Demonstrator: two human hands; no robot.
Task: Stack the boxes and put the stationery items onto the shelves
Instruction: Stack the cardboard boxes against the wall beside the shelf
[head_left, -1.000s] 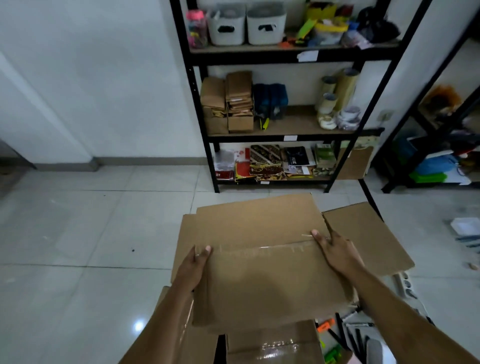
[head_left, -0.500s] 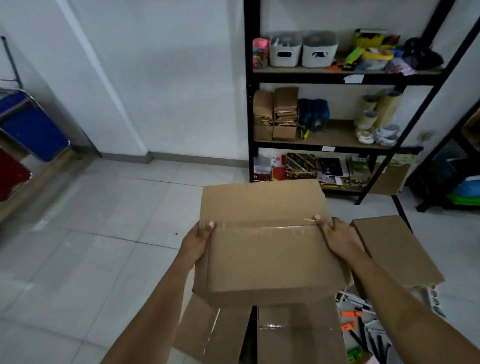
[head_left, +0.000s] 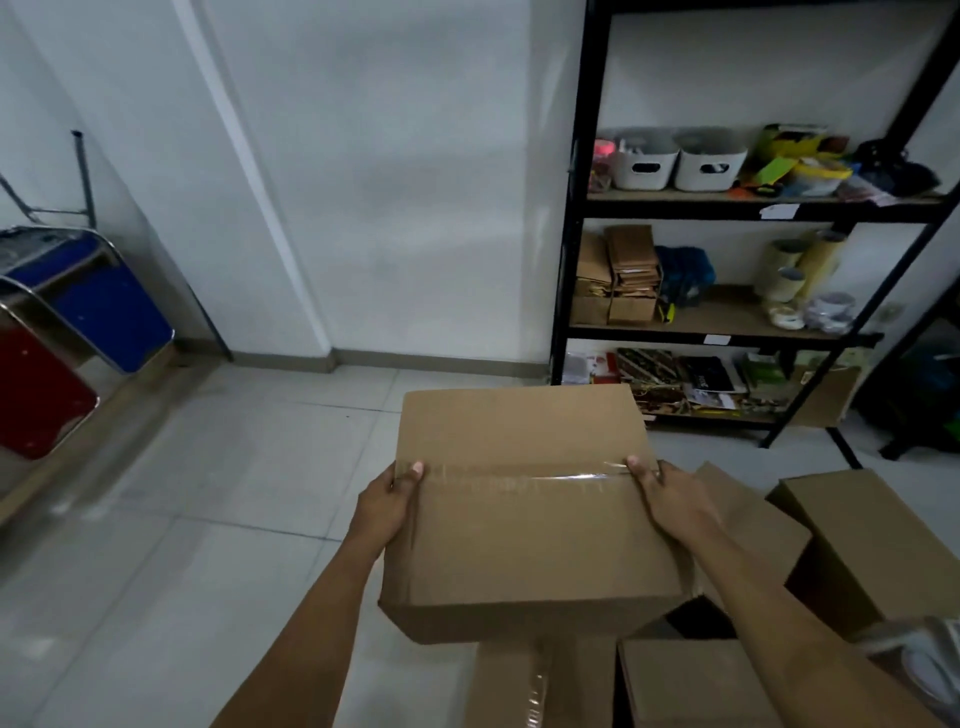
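I carry a taped brown cardboard box (head_left: 524, 519) in front of me, above the floor. My left hand (head_left: 387, 501) grips its left side, thumb on the top by the tape seam. My right hand (head_left: 670, 499) grips the right side the same way. Below and to the right lie several other cardboard boxes: one under the carried box (head_left: 540, 686), one at the bottom right (head_left: 691, 686), one far right (head_left: 872, 540). The black shelf unit (head_left: 571, 291) stands ahead on the right, holding small cartons, tape rolls, white bins and printed packs.
Grey tiled floor (head_left: 218, 509) stretches to the left. Folded blue (head_left: 104, 306) and red (head_left: 36, 395) chairs lean against the left wall. A second dark rack (head_left: 930, 384) stands at the far right. A pale object (head_left: 924, 660) sits at the bottom right edge.
My view has swung left and the box came with it, held higher and more level. The folded chairs came into sight; the stationery on the floor dropped out of view.
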